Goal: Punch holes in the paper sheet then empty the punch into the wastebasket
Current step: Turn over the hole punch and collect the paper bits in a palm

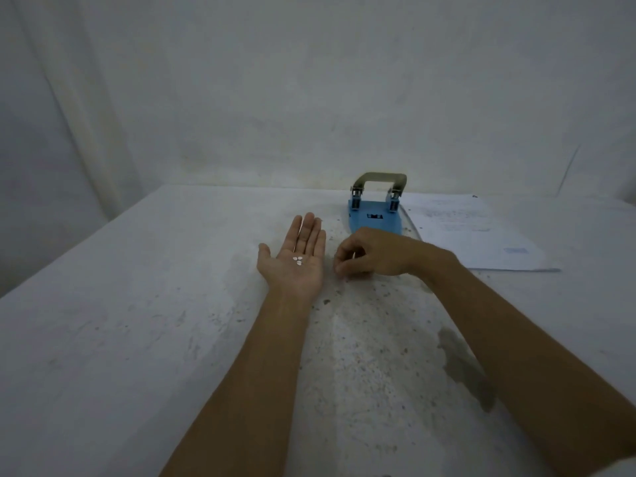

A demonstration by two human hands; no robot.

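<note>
A blue hole punch [375,215] with a grey lever stands upright near the table's far edge. To its right lies a printed paper sheet [475,232], flat on the table. My left hand [297,261] is held flat, palm up, with three small white paper dots [297,260] resting on the palm. Just right of it, my right hand [370,253] hovers low over the table with thumb and fingertips pinched together. Whether a dot sits between those fingertips is too small to tell. No wastebasket is in view.
The table [137,339] is white, rough and speckled with dark specks, with a dark wet-looking stain [464,366] under my right forearm. A white wall [309,80] rises directly behind the table.
</note>
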